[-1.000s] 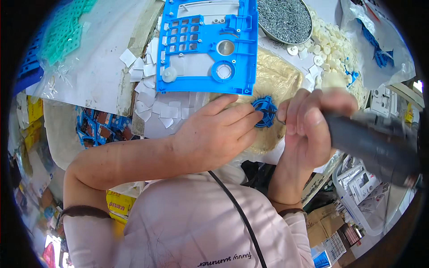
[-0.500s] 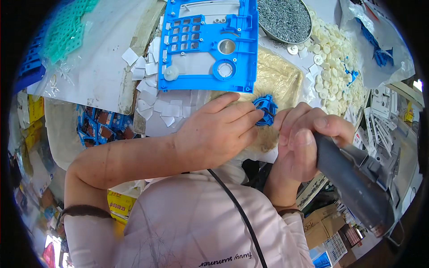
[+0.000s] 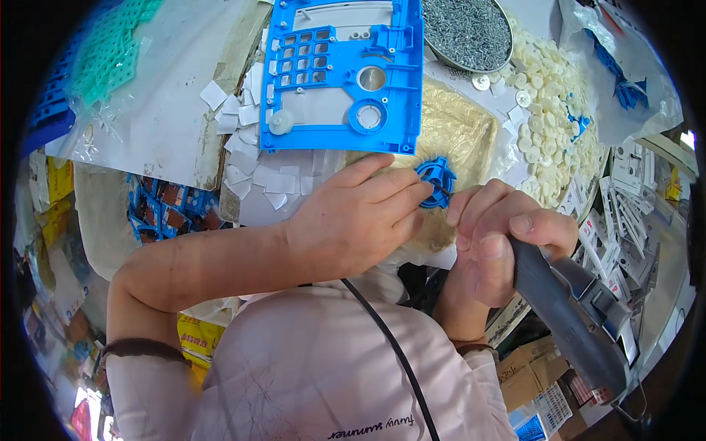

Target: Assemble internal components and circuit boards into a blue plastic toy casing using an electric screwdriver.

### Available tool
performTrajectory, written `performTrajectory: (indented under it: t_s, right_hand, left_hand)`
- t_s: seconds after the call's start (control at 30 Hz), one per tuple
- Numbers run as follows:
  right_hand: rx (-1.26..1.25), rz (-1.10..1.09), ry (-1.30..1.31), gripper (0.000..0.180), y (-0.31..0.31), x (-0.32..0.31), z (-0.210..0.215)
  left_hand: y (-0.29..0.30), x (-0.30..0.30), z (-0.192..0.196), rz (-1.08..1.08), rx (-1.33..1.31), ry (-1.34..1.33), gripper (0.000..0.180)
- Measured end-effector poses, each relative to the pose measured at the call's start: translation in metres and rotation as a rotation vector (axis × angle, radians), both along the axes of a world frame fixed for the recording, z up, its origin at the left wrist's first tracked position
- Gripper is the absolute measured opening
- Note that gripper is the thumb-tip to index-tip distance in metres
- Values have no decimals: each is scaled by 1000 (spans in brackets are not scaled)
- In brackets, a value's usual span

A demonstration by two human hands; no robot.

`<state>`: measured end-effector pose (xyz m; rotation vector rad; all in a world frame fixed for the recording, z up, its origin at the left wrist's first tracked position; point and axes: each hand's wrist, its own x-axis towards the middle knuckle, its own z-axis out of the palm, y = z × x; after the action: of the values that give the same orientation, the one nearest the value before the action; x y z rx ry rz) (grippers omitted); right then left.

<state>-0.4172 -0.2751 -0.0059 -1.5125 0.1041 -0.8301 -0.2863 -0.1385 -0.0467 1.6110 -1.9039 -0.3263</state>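
Blue ring part (image 3: 436, 176) lies on tan plastic-wrapped pad (image 3: 474, 136), mid-table, between the two hands. Left hand (image 3: 360, 213) flat-ish, back up, fingers bent and slightly apart, fingertips at the ring part's left edge; thumb hidden from me, so can't tell if it pinches or just steadies. Right hand (image 3: 507, 239) curled tight around front end of dark grey power tool (image 3: 570, 320), body tilted toward lower right; fingertips just beside ring part's right side. Can't make out whether the tool's tip touches it.

Blue panel (image 3: 338, 138) just above left hand, near ring part, its grid of square holes on the left. Bowl (image 3: 512, 45) of screws (image 3: 467, 33) right of panel; cream caps (image 3: 548, 147) heaped beyond pad. White squares (image 3: 250, 114) scattered left of panel. Green grid pieces (image 3: 110, 55) far upper left. Black cable (image 3: 390, 342) runs down the person's shirt (image 3: 294, 353).
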Motion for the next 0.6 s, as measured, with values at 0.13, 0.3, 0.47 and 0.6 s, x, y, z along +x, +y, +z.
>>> performTrajectory:
  t_s: [0.13,0.3,0.47,0.6]
  right_hand:
    - [14,-18,-4,32,-3,2,1]
    - [166,-128,-81,33,-9,5,-1]
    - [171,-70,-16,35,-11,8,4]
    - [200,-58,-4,35,-10,10,1]
  left_hand:
    - [-1,-1,-1,6,-11,-8,23]
    - [2,2,-2,-21,-21,-28,17]
    - [2,3,-1,-30,-14,-51,16]
    - [3,2,0,-40,10,-37,19]
